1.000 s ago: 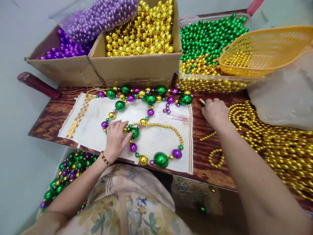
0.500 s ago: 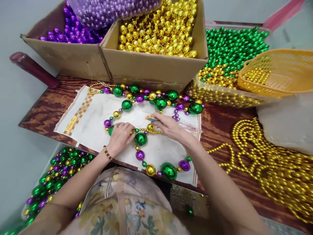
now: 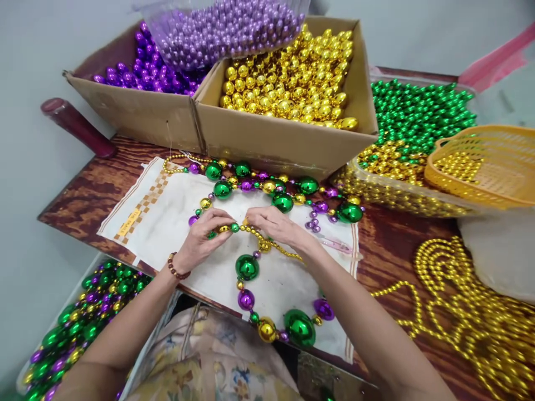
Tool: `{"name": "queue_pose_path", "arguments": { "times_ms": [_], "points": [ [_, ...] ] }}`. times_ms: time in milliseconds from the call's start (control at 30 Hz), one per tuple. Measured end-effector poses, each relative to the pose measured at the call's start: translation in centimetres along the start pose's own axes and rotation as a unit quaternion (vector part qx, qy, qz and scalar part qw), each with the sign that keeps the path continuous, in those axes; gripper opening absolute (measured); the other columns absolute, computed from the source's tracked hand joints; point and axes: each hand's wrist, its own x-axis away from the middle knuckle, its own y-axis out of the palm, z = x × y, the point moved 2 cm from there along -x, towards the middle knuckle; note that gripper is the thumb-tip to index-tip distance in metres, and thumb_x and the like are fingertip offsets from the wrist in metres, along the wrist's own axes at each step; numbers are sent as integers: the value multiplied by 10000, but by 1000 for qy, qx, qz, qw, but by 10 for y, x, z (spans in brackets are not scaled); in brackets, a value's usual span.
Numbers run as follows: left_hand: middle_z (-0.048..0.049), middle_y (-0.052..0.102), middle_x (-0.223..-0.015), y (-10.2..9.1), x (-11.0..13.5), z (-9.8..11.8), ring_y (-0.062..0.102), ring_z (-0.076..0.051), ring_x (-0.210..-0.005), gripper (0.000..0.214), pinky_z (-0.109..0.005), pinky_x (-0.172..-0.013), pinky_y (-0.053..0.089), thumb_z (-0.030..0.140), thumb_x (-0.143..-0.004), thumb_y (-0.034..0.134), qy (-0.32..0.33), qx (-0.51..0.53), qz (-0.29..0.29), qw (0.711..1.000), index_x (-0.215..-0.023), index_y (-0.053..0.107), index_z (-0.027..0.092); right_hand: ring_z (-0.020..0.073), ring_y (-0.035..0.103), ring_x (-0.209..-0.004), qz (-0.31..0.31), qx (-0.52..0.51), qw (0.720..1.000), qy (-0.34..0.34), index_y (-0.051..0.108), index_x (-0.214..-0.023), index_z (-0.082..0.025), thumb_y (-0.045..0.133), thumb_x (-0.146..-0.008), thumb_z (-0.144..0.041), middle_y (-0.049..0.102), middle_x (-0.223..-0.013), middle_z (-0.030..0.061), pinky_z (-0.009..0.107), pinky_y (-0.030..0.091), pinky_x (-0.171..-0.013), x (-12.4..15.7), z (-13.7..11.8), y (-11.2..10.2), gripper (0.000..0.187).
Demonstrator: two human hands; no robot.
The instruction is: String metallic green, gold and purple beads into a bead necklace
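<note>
My left hand (image 3: pixel 204 236) is closed, pinching a bead necklace near a small green bead (image 3: pixel 235 228). My right hand (image 3: pixel 271 225) is closed right beside it, at the strand of small gold beads (image 3: pixel 280 249). A yellow tip (image 3: pixel 246 221) shows at its fingertips, part of a small yellow-and-blue tool otherwise hidden by the fingers. The necklace loops over a white cloth (image 3: pixel 159 223), with a large green bead (image 3: pixel 247 267), a purple bead (image 3: pixel 246 299) and a bigger green bead (image 3: pixel 300 327) near the front.
A divided cardboard box (image 3: pixel 280 142) of purple and gold beads stands behind the cloth, a bag of lilac beads (image 3: pixel 234 28) on top. Right are a tub of green beads (image 3: pixel 422 108), an orange basket (image 3: pixel 480 192) and gold strands (image 3: pixel 472 334). A maroon cylinder (image 3: pixel 79 128) leans left.
Both hands have come together and lifted the strand slightly. The right hand has moved left onto the gold beads, covering most of the yellow-and-blue tool. The whole view has shifted.
</note>
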Motion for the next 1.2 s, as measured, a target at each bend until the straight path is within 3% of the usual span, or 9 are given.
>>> {"name": "queue_pose_path", "arguments": {
  "times_ms": [200, 300, 533, 633, 733, 900, 1067, 1200],
  "points": [
    [-81, 655, -1057, -8, -2, -10, 648, -175, -975, 209, -301, -845, 537, 224, -850, 736, -71, 216, 24, 974, -997, 591, 195, 127, 388, -592, -19, 26, 999, -36, 437, -634, -206, 355, -956, -551, 398, -601, -35, 274, 263, -591, -19, -12, 1, 479],
    [-58, 676, -1037, -10, -5, -11, 656, -149, -949, 250, -270, -824, 538, 198, -829, 759, -78, 264, 25, 961, -962, 547, 201, 135, 425, -609, -30, 24, 997, -62, 484, -660, -197, 329, -982, -540, 454, -621, -22, 283, 267, -604, -25, -16, 1, 495],
    [-66, 696, -1014, -17, -7, -10, 674, -156, -952, 276, -283, -819, 562, 207, -810, 779, -88, 262, 39, 960, -932, 532, 194, 142, 435, -620, -34, 8, 996, -77, 491, -671, -199, 327, -989, -546, 489, -646, -17, 285, 293, -610, -31, -20, 0, 499],
    [-62, 700, -1006, -17, -7, -10, 683, -145, -937, 281, -271, -815, 566, 188, -804, 781, -83, 271, 42, 958, -938, 534, 192, 175, 527, -779, -7, -38, 996, -78, 551, -891, -208, 534, -916, -539, 590, -861, 15, 296, 384, -693, -30, -18, -2, 333],
    [-60, 701, -1014, -18, -7, -12, 698, -155, -943, 299, -274, -812, 567, 188, -801, 784, -100, 280, 39, 954, -951, 526, 192, 206, 566, -939, 43, -84, 991, -91, 521, -1070, -226, 692, -829, -426, 607, -1065, 55, 326, 450, -794, -27, -15, -6, 357],
    [-55, 701, -1022, -21, -8, -16, 714, -186, -964, 339, -302, -821, 572, 189, -786, 797, -118, 280, 41, 952, -954, 503, 199, 162, 583, -734, 6, -80, 991, -108, 596, -1134, -210, 540, -934, -356, 647, -974, 40, 307, 470, -679, -26, -7, -6, 254],
    [-57, 706, -1052, -22, -10, -15, 707, -189, -1006, 319, -336, -869, 571, 153, -809, 770, -104, 283, 30, 953, -982, 507, 204, 204, 617, -1004, -25, -61, 985, -160, 674, -1067, -206, 526, -962, -322, 702, -1063, 57, 356, 455, -906, -30, -8, -12, 216],
    [-46, 704, -1053, -21, -10, -16, 710, -172, -977, 321, -322, -857, 571, 147, -812, 766, -100, 281, 29, 954, -995, 510, 211, 193, 617, -907, -52, -53, 988, -134, 684, -1026, -209, 519, -966, -365, 705, -994, 38, 319, 450, -814, -34, -16, -15, 235]
  ]
}}
